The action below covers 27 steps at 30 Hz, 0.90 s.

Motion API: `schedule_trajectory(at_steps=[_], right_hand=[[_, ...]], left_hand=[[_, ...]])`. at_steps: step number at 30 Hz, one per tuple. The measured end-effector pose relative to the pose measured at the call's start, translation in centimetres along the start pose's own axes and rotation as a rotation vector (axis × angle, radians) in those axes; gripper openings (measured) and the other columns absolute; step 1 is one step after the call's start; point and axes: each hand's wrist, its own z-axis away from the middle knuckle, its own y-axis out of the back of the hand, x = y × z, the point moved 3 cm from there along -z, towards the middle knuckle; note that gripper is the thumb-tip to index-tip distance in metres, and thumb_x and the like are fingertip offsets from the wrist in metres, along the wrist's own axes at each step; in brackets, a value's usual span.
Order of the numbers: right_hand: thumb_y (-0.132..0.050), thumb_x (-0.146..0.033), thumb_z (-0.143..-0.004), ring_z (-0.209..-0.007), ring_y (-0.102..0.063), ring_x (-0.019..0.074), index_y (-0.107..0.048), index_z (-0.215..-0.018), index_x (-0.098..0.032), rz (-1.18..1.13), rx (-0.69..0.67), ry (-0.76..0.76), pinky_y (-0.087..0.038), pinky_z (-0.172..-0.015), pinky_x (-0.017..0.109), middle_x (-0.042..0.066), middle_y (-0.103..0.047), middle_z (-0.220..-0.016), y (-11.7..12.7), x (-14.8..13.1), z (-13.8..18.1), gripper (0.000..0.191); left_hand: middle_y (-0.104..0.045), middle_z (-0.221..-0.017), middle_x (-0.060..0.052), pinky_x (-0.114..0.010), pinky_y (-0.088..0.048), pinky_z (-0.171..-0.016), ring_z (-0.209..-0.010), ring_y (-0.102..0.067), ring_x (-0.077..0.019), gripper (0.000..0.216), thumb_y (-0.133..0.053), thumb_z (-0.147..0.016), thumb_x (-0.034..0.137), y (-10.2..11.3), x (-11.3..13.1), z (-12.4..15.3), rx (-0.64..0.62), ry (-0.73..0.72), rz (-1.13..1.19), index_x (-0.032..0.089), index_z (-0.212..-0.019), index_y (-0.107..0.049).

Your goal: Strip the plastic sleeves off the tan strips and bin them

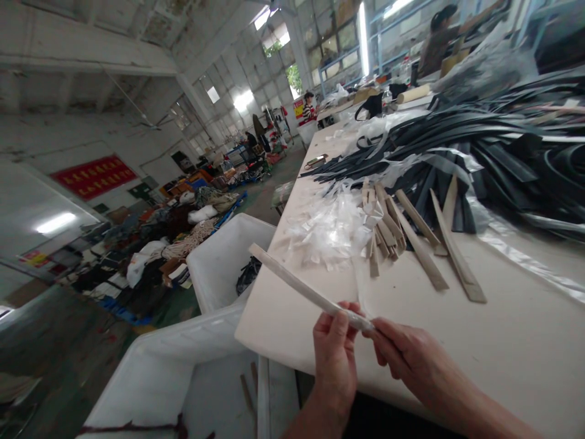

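Observation:
A long, flat beige-grey strip (292,280) slants over the table's near left corner. My left hand (336,347) is closed round it, thumb on top, near its lower right end. At that end my right hand (406,350) pinches with its fingertips; whether they hold the strip itself or thin clear film on it is too blurred to tell. Several similar beige strips (423,256) lie on the table beyond my hands. Beside them is a heap of crumpled clear plastic film (329,228).
Long black strips (503,146) pile up across the table's right side. White bins (155,360) stand against the left edge of the pale table (525,341). A person (436,46) works at the far right, another person (309,108) sits farther back.

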Motion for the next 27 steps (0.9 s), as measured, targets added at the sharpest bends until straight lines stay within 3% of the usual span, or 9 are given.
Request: schedule_trajectory(at_steps=[3,5,8,11,16,22,24,27], right_hand=[[-0.03,-0.043,-0.098,-0.048,-0.054,0.0135,-0.05,-0.072,-0.023,-0.01,0.003,0.051,-0.04,-0.05,0.024,-0.001,-0.057,-0.056,-0.1,0.5,0.4,0.038],[-0.03,-0.043,-0.098,-0.046,-0.053,0.013,-0.049,-0.07,-0.023,-0.005,-0.005,0.066,-0.039,-0.05,0.023,-0.001,-0.055,-0.053,-0.4,0.8,0.8,0.039],[-0.029,-0.044,-0.097,-0.047,-0.055,0.0137,-0.051,-0.07,-0.023,-0.004,-0.038,0.012,-0.039,-0.051,0.024,-0.001,-0.057,-0.054,-1.0,1.1,1.1,0.04],[-0.032,-0.044,-0.095,-0.053,-0.059,0.0147,-0.054,-0.071,-0.023,-0.024,-0.102,-0.072,-0.041,-0.054,0.024,0.0,-0.062,-0.059,-1.6,1.2,1.1,0.04],[-0.032,-0.045,-0.096,-0.054,-0.06,0.0146,-0.058,-0.073,-0.022,-0.088,-0.107,-0.107,-0.042,-0.054,0.024,0.0,-0.063,-0.059,-2.0,0.9,0.9,0.041],[-0.036,-0.043,-0.095,-0.056,-0.061,0.0161,-0.058,-0.077,-0.021,-0.13,-0.049,-0.016,-0.044,-0.056,0.026,0.001,-0.065,-0.063,-1.2,-1.0,-0.5,0.036],[-0.037,-0.041,-0.095,-0.055,-0.061,0.0158,-0.058,-0.078,-0.021,-0.128,-0.047,0.009,-0.044,-0.055,0.026,0.001,-0.064,-0.063,-1.0,-1.3,-0.6,0.034],[-0.036,-0.04,-0.096,-0.054,-0.059,0.015,-0.056,-0.07,-0.021,-0.08,-0.074,0.009,-0.042,-0.054,0.025,0.001,-0.063,-0.06,-0.9,-1.4,-0.1,0.037]], left_hand=[[-0.073,-0.101,-0.009,-0.029,-0.052,-0.077,-0.079,-0.068,-0.0168,0.031,-0.078,-0.069,0.038,0.1,1.4,-0.1,-0.037,-0.071,-0.042,0.017,-0.092,-0.074],[-0.071,-0.107,-0.008,-0.027,-0.052,-0.08,-0.083,-0.068,-0.0159,0.037,-0.079,-0.067,0.043,0.4,3.7,-1.3,0.042,-0.184,0.0,0.019,-0.095,-0.073],[-0.074,-0.091,-0.004,-0.023,-0.051,-0.075,-0.077,-0.067,-0.0126,0.033,-0.082,-0.063,0.04,0.9,5.7,-3.0,0.175,-0.197,0.073,0.019,-0.087,-0.073],[-0.073,-0.083,-0.003,-0.023,-0.051,-0.069,-0.068,-0.067,-0.0119,0.03,-0.082,-0.063,0.038,1.1,5.0,-3.5,0.196,-0.089,0.093,0.02,-0.085,-0.073],[-0.073,-0.083,-0.003,-0.024,-0.052,-0.072,-0.07,-0.068,-0.0123,0.028,-0.082,-0.065,0.035,1.0,2.7,-2.0,0.189,-0.074,0.1,0.018,-0.085,-0.072],[-0.071,-0.074,-0.004,-0.026,-0.051,-0.059,-0.056,-0.064,-0.013,0.026,-0.077,-0.07,0.039,-0.4,-0.2,0.8,0.039,0.047,-0.02,0.016,-0.08,-0.07],[-0.072,-0.086,-0.007,-0.027,-0.051,-0.059,-0.061,-0.065,-0.0147,0.029,-0.076,-0.071,0.04,-0.7,0.5,0.8,-0.004,0.046,-0.072,0.016,-0.084,-0.07],[-0.067,-0.117,-0.009,-0.029,-0.051,-0.073,-0.085,-0.068,-0.0192,0.039,-0.075,-0.07,0.043,-0.8,3.2,-0.6,-0.006,-0.063,-0.072,0.02,-0.101,-0.069]])
